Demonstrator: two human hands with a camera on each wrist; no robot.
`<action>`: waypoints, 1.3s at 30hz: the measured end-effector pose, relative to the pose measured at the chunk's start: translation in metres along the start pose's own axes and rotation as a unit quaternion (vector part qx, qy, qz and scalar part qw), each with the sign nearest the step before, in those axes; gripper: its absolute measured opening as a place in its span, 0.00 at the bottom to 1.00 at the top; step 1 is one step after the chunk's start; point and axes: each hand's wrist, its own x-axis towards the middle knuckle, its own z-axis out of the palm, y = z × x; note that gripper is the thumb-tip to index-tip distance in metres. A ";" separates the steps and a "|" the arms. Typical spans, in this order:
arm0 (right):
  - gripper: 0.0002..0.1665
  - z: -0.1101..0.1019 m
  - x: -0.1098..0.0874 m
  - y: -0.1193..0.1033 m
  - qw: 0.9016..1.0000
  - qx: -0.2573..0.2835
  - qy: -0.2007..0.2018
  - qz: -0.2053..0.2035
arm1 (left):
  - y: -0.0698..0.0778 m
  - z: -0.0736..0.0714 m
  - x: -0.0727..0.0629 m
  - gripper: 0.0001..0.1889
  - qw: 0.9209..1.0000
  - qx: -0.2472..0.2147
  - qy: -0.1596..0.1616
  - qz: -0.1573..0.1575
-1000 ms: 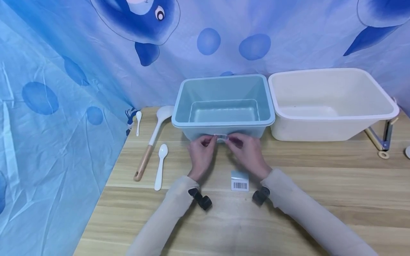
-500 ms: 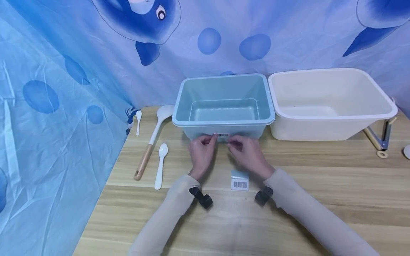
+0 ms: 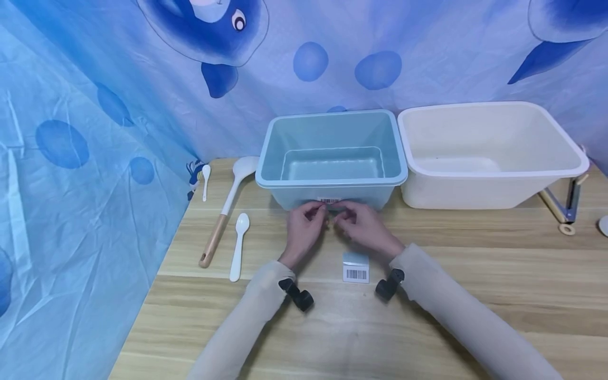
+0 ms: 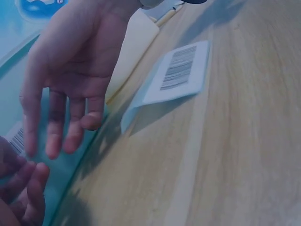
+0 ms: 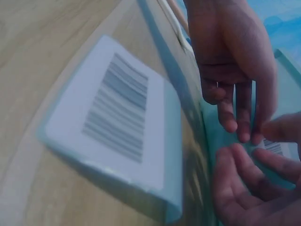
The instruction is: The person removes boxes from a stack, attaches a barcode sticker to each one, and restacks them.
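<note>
A light blue plastic bin (image 3: 332,183) carries a small white barcode label (image 3: 329,200) on its front wall. My left hand (image 3: 303,230) touches the wall at the label's lower edge, fingers loosely bent. From the other side my right hand (image 3: 367,228) reaches the same edge with its index finger extended; the left wrist view shows its fingers fairly straight. Nothing is visibly pinched by either hand. Between my forearms, a second barcode label (image 3: 356,274) lies on the table on pale blue backing, whose end curls in the right wrist view.
A white bin (image 3: 480,191) stands against the blue one's right side. To the left lie a long ladle-like spoon with wooden handle (image 3: 214,240), a white spoon (image 3: 239,245) and a tiny spoon (image 3: 206,182). A hinged metal tool (image 3: 565,206) lies far right. A blue curtain (image 3: 342,58) hangs behind.
Both hands have come slightly down from the label's ends to its lower edge, and their fingertips have moved closer together. The label stays on the bin's front wall.
</note>
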 end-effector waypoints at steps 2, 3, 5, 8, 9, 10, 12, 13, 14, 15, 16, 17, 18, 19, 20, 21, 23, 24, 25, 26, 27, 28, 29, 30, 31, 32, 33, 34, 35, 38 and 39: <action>0.25 -0.001 0.001 0.001 1.000 0.000 -0.016 0.003 | -0.001 0.001 0.000 0.08 1.000 0.001 -0.001 0.000; 0.25 -0.002 0.001 0.001 1.000 0.001 -0.018 0.004 | 0.000 0.001 0.000 0.08 1.000 0.002 -0.002 0.004; 0.24 -0.004 0.002 0.001 1.000 0.004 -0.015 0.000 | 0.002 0.002 0.001 0.08 1.000 0.008 -0.001 0.013; 0.22 -0.006 0.002 -0.001 1.000 -0.004 -0.008 -0.005 | 0.006 0.002 0.002 0.08 0.999 0.035 0.007 0.021; 0.22 -0.007 0.001 -0.001 1.000 -0.013 -0.009 -0.002 | 0.006 0.003 0.002 0.08 0.999 0.044 0.009 0.019; 0.22 -0.008 0.001 0.000 1.000 -0.020 -0.012 0.002 | 0.006 0.003 0.002 0.08 0.998 0.054 0.012 0.015; 0.23 -0.008 -0.001 0.001 0.999 -0.035 -0.019 0.007 | 0.005 0.002 0.001 0.08 0.998 0.066 0.011 0.009; 0.24 -0.009 -0.002 0.002 0.999 -0.040 -0.021 0.008 | 0.004 0.002 -0.001 0.08 0.998 0.068 0.008 0.005; 0.24 -0.009 -0.003 0.002 0.999 -0.042 -0.021 0.009 | 0.004 0.002 -0.003 0.08 0.998 0.067 0.002 0.001; 0.24 -0.010 -0.006 0.002 0.999 -0.042 -0.020 0.009 | 0.004 0.001 -0.005 0.08 0.998 0.063 -0.007 -0.002; 0.24 -0.011 -0.009 0.002 0.999 -0.044 -0.017 0.005 | 0.005 0.000 -0.009 0.08 0.998 0.067 -0.016 -0.003; 0.24 -0.012 -0.014 0.002 0.999 -0.052 -0.013 -0.001 | 0.006 -0.002 -0.012 0.09 0.998 0.063 -0.030 -0.006; 0.24 -0.014 -0.018 0.001 0.998 -0.061 -0.008 -0.005 | 0.008 -0.003 -0.017 0.09 0.997 0.064 -0.043 -0.007; 0.24 -0.016 -0.024 0.000 0.998 -0.068 -0.005 -0.009 | 0.009 -0.005 -0.021 0.09 0.996 0.070 -0.056 -0.006; 0.23 -0.018 -0.030 -0.001 0.997 -0.075 -0.001 -0.009 | 0.011 -0.007 -0.026 0.09 0.995 0.075 -0.070 -0.005; 0.23 -0.020 -0.037 -0.001 0.996 -0.087 0.005 -0.013 | 0.013 -0.009 -0.031 0.10 0.993 0.083 -0.084 -0.003; 0.22 -0.024 -0.051 -0.002 0.994 -0.107 0.013 -0.011 | 0.016 -0.013 -0.041 0.11 0.989 0.094 -0.111 0.003; 0.21 -0.025 -0.058 -0.002 0.994 -0.107 0.015 -0.006 | 0.017 -0.015 -0.046 0.11 0.987 0.103 -0.122 0.005; 0.21 -0.026 -0.065 -0.001 0.994 -0.108 0.017 0.001 | 0.019 -0.017 -0.051 0.12 0.985 0.109 -0.135 0.005; 0.21 -0.026 -0.072 0.000 0.994 -0.106 0.017 0.003 | 0.020 -0.018 -0.056 0.12 0.982 0.115 -0.147 0.005; 0.21 -0.026 -0.078 0.001 0.995 -0.099 0.010 0.013 | 0.022 -0.019 -0.061 0.12 0.980 0.118 -0.158 0.004; 0.22 -0.026 -0.084 0.002 0.997 -0.077 -0.004 0.027 | 0.023 -0.019 -0.065 0.12 0.978 0.119 -0.169 -0.001; 0.22 -0.025 -0.090 0.003 0.998 -0.049 -0.019 0.041 | 0.023 -0.019 -0.070 0.12 0.977 0.118 -0.179 -0.008; 0.23 -0.024 -0.094 0.004 0.998 -0.022 -0.032 0.056 | 0.024 -0.018 -0.074 0.12 0.975 0.116 -0.187 -0.014; 0.23 -0.022 -0.097 0.006 0.997 0.000 -0.041 0.067 | 0.025 -0.017 -0.077 0.12 0.974 0.115 -0.195 -0.019; 0.24 -0.021 -0.100 0.007 0.996 0.023 -0.049 0.075 | 0.025 -0.016 -0.079 0.12 0.973 0.112 -0.202 -0.025; 0.23 -0.019 -0.102 0.008 0.994 0.039 -0.053 0.086 | 0.025 -0.014 -0.081 0.12 0.971 0.110 -0.208 -0.031; 0.21 -0.016 -0.103 0.010 0.994 0.051 -0.050 0.087 | 0.025 -0.012 -0.083 0.11 0.970 0.110 -0.213 -0.033; 0.20 -0.014 -0.103 0.011 0.994 0.052 -0.043 0.085 | 0.025 -0.010 -0.084 0.11 0.969 0.112 -0.217 -0.034; 0.14 -0.010 -0.104 0.014 0.996 0.036 -0.022 0.080 | 0.024 -0.006 -0.085 0.10 0.967 0.115 -0.227 -0.035; 0.12 -0.010 -0.104 0.016 0.996 0.032 -0.018 0.082 | 0.023 -0.005 -0.085 0.10 0.966 0.116 -0.229 -0.035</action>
